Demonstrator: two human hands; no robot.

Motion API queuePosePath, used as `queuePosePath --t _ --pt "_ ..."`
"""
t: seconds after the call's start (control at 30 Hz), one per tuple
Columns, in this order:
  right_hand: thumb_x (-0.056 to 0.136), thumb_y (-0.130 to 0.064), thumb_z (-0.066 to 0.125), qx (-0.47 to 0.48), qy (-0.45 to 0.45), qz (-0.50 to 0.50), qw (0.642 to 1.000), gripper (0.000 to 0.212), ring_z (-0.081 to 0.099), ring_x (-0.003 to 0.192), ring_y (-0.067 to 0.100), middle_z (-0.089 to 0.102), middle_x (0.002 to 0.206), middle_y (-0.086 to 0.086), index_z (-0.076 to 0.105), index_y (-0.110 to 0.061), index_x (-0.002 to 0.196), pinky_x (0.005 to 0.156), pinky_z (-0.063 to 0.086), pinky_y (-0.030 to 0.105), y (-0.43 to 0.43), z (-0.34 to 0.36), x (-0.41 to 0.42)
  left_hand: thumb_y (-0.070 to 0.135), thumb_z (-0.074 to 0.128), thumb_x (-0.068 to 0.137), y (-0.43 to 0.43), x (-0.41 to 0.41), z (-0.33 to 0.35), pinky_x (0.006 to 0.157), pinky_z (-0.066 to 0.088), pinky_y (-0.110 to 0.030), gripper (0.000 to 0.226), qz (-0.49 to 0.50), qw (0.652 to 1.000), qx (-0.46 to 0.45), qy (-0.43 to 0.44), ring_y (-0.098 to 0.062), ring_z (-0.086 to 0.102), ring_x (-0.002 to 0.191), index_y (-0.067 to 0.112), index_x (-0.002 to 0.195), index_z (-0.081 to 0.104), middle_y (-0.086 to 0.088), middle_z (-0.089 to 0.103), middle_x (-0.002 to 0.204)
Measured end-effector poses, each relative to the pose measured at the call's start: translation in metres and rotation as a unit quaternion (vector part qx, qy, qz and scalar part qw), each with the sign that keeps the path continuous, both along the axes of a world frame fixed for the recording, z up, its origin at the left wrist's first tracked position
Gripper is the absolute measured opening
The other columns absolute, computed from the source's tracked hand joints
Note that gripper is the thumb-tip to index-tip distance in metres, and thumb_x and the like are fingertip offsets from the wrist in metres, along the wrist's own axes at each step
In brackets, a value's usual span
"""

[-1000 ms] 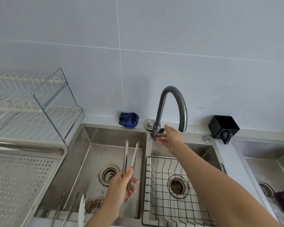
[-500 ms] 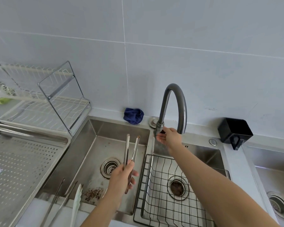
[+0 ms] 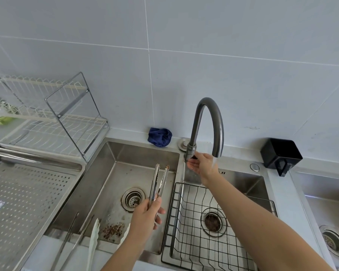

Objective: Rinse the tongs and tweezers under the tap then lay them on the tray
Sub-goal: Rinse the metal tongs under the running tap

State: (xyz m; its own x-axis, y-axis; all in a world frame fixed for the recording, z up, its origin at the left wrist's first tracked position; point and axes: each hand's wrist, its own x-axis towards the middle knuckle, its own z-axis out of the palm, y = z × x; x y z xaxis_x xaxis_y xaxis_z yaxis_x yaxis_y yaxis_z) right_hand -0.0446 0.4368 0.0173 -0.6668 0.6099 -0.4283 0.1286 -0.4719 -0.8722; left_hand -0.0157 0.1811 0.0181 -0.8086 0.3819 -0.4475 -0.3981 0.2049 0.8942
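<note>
From the head view we hold the tongs (image 3: 158, 182) in our left hand (image 3: 145, 216), fingers pinched round their near end, tips pointing far over the left sink basin (image 3: 106, 182), while our right hand (image 3: 201, 166) reaches the base of the tap (image 3: 205, 124) with fingers loosely spread and water running from the spout. More tongs and tweezers (image 3: 72, 239) lean on the near sink edge left of our wrist, and a wire basket (image 3: 207, 231) fills the right basin. The perforated tray (image 3: 24, 202) lies left, a dish rack (image 3: 53, 118) behind it, a blue cloth (image 3: 160, 136) and black holder (image 3: 281, 155) against the grey tiled wall.
</note>
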Motion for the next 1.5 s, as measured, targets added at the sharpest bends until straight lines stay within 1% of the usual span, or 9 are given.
queuePosePath --t 0.17,0.3,0.4,0.5,0.7,0.87,1.1,1.27,1.5 --pt "0.102 -0.02 0.061 -0.02 -0.013 -0.038 0.999 0.017 0.072 0.082 0.031 0.073 0.096 0.02 0.062 -0.007 0.114 0.072 0.062 0.039 -0.006 -0.003 0.018 0.033 0.06 0.099 -0.001 0.001 0.0 0.054 0.047 -0.026 0.019 -0.002 1.0 -0.002 0.012 -0.015 0.061 0.061 0.017 0.104 0.068 -0.011 0.075 0.089" --pt "0.102 -0.007 0.056 -0.088 -0.026 -0.033 0.995 0.017 0.067 0.058 0.02 0.071 0.07 0.011 0.065 0.005 0.111 0.052 0.057 0.028 -0.014 -0.012 0.049 0.033 0.06 0.099 -0.001 0.005 -0.005 0.052 0.047 -0.022 0.015 -0.008 1.0 -0.012 0.026 -0.011 0.061 0.058 0.021 0.103 0.069 -0.009 0.074 0.086" --pt "0.105 -0.012 0.049 -0.096 -0.05 -0.026 0.994 0.022 0.044 0.04 0.012 0.056 0.055 0.003 0.067 0.0 0.112 0.034 0.035 0.022 -0.015 -0.018 0.066 0.033 0.062 0.098 0.0 0.01 -0.008 0.05 0.046 -0.021 0.019 -0.02 0.999 -0.018 0.018 -0.009 0.06 0.056 0.016 0.099 0.07 -0.008 0.074 0.085" --pt "0.105 -0.025 0.052 -0.077 -0.066 -0.01 0.995 0.027 0.028 0.038 0.01 0.04 0.052 -0.003 0.066 -0.004 0.094 0.033 0.022 0.023 -0.017 -0.021 0.074 0.031 0.062 0.098 0.003 0.016 -0.008 0.048 0.044 -0.022 0.022 -0.025 1.0 -0.016 0.001 -0.01 0.059 0.055 0.01 0.096 0.069 -0.008 0.075 0.082" --pt "0.102 -0.008 0.056 -0.094 0.021 0.056 0.994 0.022 0.053 0.056 0.013 0.062 0.071 0.004 0.066 0.004 0.118 0.046 0.042 0.023 -0.024 -0.023 0.081 0.031 0.059 0.1 0.01 0.024 -0.003 0.049 0.043 -0.023 0.02 -0.047 0.999 -0.019 0.012 -0.01 0.059 0.054 0.013 0.101 0.068 -0.01 0.075 0.084" --pt "0.105 -0.019 0.055 -0.04 0.006 0.058 0.997 0.022 0.052 0.053 0.014 0.061 0.068 0.004 0.065 0.0 0.106 0.046 0.043 0.026 -0.024 -0.012 0.069 0.031 0.059 0.1 0.009 0.025 0.0 0.049 0.044 -0.025 0.021 -0.049 0.998 -0.022 0.016 -0.014 0.061 0.057 0.012 0.101 0.067 -0.007 0.076 0.082" --pt "0.099 -0.021 0.066 0.133 -0.022 0.013 0.991 0.021 0.061 0.058 0.017 0.072 0.091 0.021 0.058 -0.005 0.112 0.049 0.054 0.025 -0.008 0.007 0.022 0.029 0.061 0.099 0.005 0.023 0.0 0.045 0.041 -0.025 0.016 -0.037 0.999 -0.011 0.0 -0.016 0.059 0.054 0.016 0.103 0.069 -0.005 0.076 0.076" --pt "0.1 -0.01 0.063 0.165 -0.055 0.003 0.985 0.012 0.058 0.049 0.012 0.068 0.078 0.015 0.064 -0.001 0.107 0.045 0.052 0.021 0.006 0.005 0.005 0.033 0.062 0.097 0.003 0.022 -0.001 0.046 0.043 -0.025 0.016 -0.034 0.999 -0.013 0.003 -0.016 0.061 0.055 0.02 0.104 0.07 -0.007 0.076 0.078" --pt "0.099 -0.005 0.062 0.161 -0.066 -0.006 0.985 0.014 0.059 0.056 0.019 0.066 0.078 0.019 0.064 0.008 0.106 0.049 0.054 0.028 0.011 0.003 -0.001 0.032 0.062 0.097 0.002 0.02 -0.001 0.046 0.041 -0.025 0.016 -0.03 0.999 -0.015 0.002 -0.016 0.059 0.054 0.019 0.102 0.07 -0.004 0.074 0.076"
